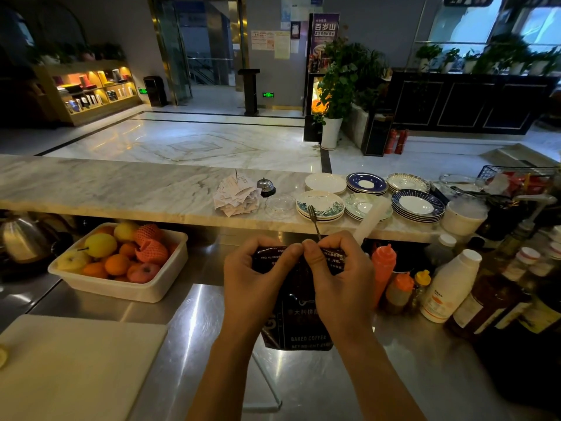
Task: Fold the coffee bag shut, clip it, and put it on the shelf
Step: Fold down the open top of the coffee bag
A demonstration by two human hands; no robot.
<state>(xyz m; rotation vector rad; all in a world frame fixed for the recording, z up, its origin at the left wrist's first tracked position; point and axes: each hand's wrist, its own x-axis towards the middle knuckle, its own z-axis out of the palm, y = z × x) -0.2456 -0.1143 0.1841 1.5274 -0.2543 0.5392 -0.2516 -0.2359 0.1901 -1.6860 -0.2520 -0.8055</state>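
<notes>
Glossy dark coffee bag (299, 314) stands on steel counter (188, 314); left hand (258, 278) and right hand (340, 281) pinch its top edge. Likely crinkly, slippery; hold at the fold.

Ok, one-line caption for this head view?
Both hands, left hand and right hand, fold the dark coffee bag top over a steel counter.

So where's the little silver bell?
In the head view the silver bell sits on the marble counter, just right of the pile of paper slips and left of the stacked plates.
</notes>
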